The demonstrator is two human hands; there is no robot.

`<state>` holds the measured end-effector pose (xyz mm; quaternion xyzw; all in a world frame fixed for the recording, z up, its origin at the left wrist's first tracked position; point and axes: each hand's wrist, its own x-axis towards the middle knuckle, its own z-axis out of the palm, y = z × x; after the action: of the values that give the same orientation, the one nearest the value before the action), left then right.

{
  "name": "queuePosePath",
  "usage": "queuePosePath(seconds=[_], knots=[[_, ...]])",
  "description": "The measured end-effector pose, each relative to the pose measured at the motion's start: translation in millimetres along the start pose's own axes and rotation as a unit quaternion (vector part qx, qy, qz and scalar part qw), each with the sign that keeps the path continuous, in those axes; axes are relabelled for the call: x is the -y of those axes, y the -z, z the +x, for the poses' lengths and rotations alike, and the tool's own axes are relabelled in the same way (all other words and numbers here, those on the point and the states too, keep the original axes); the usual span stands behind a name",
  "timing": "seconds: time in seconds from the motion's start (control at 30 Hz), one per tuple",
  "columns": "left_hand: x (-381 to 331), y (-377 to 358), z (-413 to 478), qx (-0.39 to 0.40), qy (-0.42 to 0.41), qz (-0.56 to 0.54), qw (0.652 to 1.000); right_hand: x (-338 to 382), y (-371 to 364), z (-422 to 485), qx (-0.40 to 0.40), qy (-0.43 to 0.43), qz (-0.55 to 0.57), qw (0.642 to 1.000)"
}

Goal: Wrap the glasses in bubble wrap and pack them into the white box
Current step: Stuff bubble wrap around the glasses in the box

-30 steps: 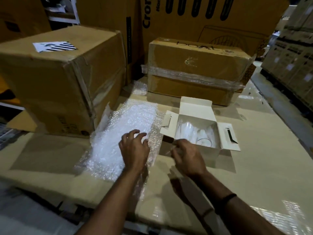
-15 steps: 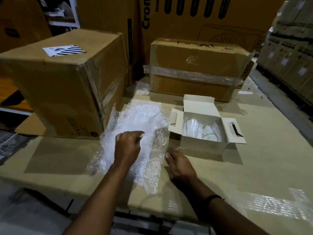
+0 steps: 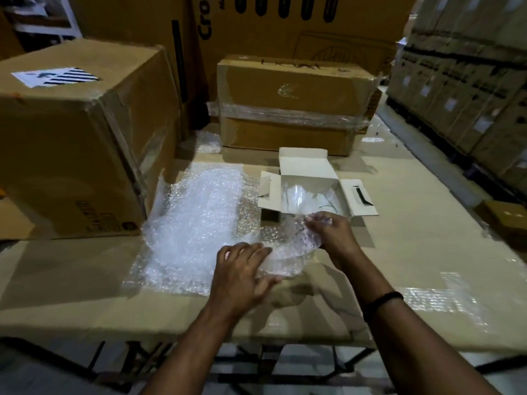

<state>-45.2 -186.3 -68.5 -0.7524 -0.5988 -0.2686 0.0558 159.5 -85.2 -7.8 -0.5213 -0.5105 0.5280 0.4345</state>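
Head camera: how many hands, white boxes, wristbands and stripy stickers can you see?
hands: 2 (left hand, right hand, both holding bubble wrap)
white box: 1
black wristband: 1
striped sticker: 1
Total: 5

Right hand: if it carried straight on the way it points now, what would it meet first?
Probably the white box. The right hand, pinching bubble wrap, points up and left at the box's near edge, just beyond it. Depth is unclear; it may pass over the rim to the glasses inside.
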Motion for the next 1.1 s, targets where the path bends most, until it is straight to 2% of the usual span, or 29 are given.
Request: queuePosePath(seconds=[0.1, 0.17, 0.23, 0.3, 0.4, 0.5, 0.6, 0.67, 0.77, 0.87, 0.93, 1.1], knots=[[-13, -2, 16, 0.017, 0.083, -0.071, 0.994, 1, 39, -15, -0.063, -0.027, 0.108, 0.992], [-27, -6, 27, 0.020, 0.099, -0.108, 0.989, -3, 67, -21, -0.156, -0.049, 0.116, 0.980], [-45, -15, 34, 0.042, 0.053, -0.104, 0.992, -10, 93, -21, -0.252, -0.077, 0.082, 0.961], [-67, -31, 40, 0.090, -0.013, -0.089, 0.992, -18, 116, -16, -0.303, -0.101, 0.047, 0.946], [-94, -56, 50, 0.160, -0.041, -0.054, 0.985, -20, 141, -9, -0.267, -0.182, -0.003, 0.946], [-110, -70, 58, 0.195, -0.038, -0.028, 0.980, -14, 167, -12, -0.155, -0.234, 0.011, 0.960], [-118, -75, 64, 0.246, -0.026, -0.005, 0.969, -15, 198, -15, -0.032, -0.212, 0.022, 0.977], [-123, -76, 66, 0.258, 0.003, -0.001, 0.966, -24, 213, -14, 0.012, -0.159, -0.041, 0.986], [-133, -78, 71, 0.289, 0.012, -0.004, 0.957, -28, 219, -14, -0.001, -0.041, -0.118, 0.992], [-142, -81, 76, 0.362, -0.025, -0.008, 0.932, -24, 222, -9, -0.062, 0.024, -0.072, 0.995], [-144, -83, 78, 0.380, -0.046, -0.028, 0.924, -21, 228, 1, -0.104, -0.003, -0.056, 0.993], [-144, -82, 85, 0.405, -0.048, -0.060, 0.911, -26, 247, 24, -0.152, -0.159, -0.080, 0.972]])
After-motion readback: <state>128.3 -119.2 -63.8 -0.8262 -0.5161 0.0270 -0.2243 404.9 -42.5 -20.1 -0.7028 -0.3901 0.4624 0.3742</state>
